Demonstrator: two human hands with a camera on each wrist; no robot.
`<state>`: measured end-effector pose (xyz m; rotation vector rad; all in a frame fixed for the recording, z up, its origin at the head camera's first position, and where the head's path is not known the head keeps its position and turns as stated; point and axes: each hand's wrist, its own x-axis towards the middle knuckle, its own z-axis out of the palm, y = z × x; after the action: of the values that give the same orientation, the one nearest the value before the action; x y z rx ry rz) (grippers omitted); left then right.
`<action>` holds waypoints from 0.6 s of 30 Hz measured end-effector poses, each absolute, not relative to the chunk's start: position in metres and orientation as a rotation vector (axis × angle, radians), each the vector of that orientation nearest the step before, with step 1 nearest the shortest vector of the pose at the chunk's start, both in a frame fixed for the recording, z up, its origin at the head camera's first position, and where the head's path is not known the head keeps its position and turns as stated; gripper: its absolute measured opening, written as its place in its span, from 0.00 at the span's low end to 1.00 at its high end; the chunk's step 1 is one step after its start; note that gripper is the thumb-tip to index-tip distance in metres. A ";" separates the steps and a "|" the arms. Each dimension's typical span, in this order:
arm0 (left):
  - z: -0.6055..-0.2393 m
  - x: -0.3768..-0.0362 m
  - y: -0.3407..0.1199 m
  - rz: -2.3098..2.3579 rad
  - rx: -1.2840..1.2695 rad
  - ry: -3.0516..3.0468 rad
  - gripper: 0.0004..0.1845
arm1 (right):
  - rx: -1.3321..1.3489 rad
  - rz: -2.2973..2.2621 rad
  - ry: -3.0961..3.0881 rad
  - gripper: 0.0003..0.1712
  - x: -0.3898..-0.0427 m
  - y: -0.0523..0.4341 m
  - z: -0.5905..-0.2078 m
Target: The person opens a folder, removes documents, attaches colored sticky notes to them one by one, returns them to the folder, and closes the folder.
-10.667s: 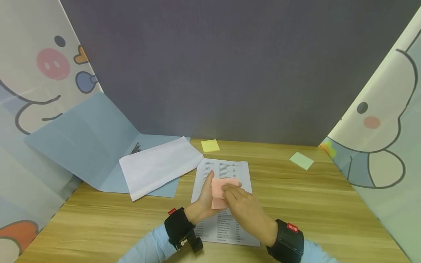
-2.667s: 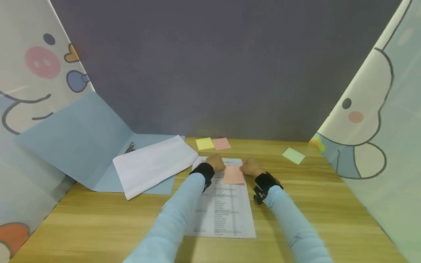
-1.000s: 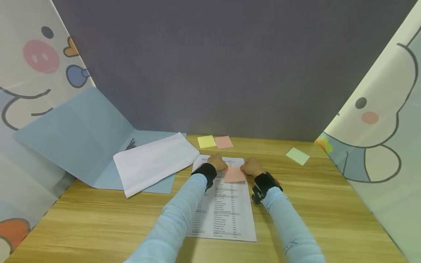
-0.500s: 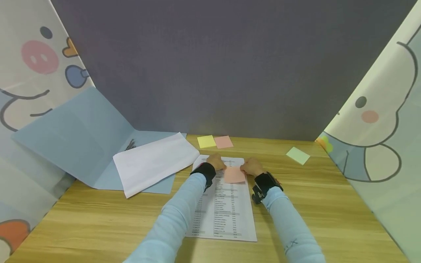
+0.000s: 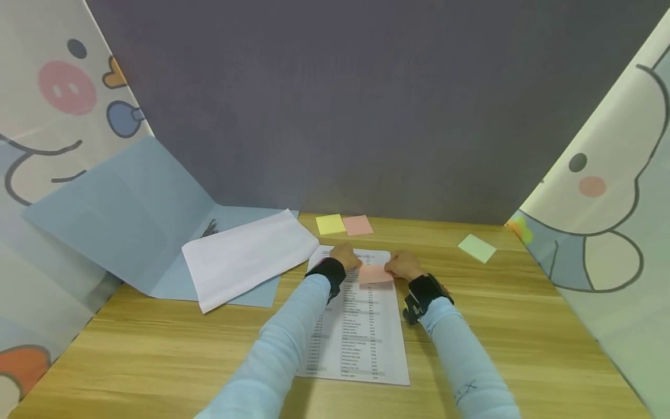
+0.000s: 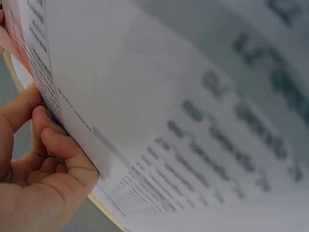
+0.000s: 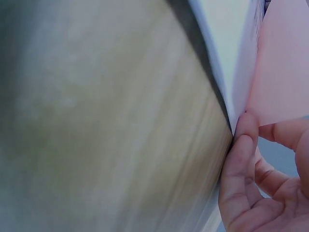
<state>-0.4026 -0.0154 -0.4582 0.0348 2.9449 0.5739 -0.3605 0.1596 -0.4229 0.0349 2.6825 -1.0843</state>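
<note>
A pink sticky note [image 5: 374, 274] is over the upper right of a printed sheet [image 5: 361, 343], which lies on the table. My left hand [image 5: 345, 256] is at the note's left corner, its fingertips bent against it and the sheet. Opposite, my right hand [image 5: 404, 265] pinches the right corner between thumb and fingers. In the right wrist view the note [image 7: 285, 67] stands up off the paper, its corner between the fingertips [image 7: 247, 126]. The left wrist view has the left hand [image 6: 53, 164] with its fingertips close together at the page; only a sliver of the note shows.
Behind the sheet lie a yellow sticky note [image 5: 330, 224] and a pink one [image 5: 357, 225], side by side. A green sticky note [image 5: 477, 248] sits farther right. At left, a folded white paper [image 5: 251, 256] lies across an open blue folder [image 5: 131, 215], beside small dark clips [image 5: 210, 227].
Earlier my left hand held a pink pad while the right fingers worked on it; a pink piece now lies by the yellow note. Just now the held note's lower edge has lifted.
</note>
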 end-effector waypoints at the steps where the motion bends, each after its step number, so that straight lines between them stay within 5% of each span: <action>1: -0.470 -0.414 -0.017 0.559 0.048 2.934 0.20 | 0.041 -1.081 2.679 0.10 -0.360 0.159 -0.422; 4: -0.482 -0.428 -0.019 0.565 0.069 2.893 0.21 | 0.062 -1.036 2.676 0.18 -0.360 0.158 -0.420; 18: -0.406 -0.372 -0.019 0.692 0.018 2.703 0.14 | 0.160 -0.723 2.727 0.45 -0.358 0.132 -0.412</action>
<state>-0.3719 -0.0186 -0.4057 0.0179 2.7030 0.6925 -0.3580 0.1315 -0.4117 0.1599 2.7268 -0.7233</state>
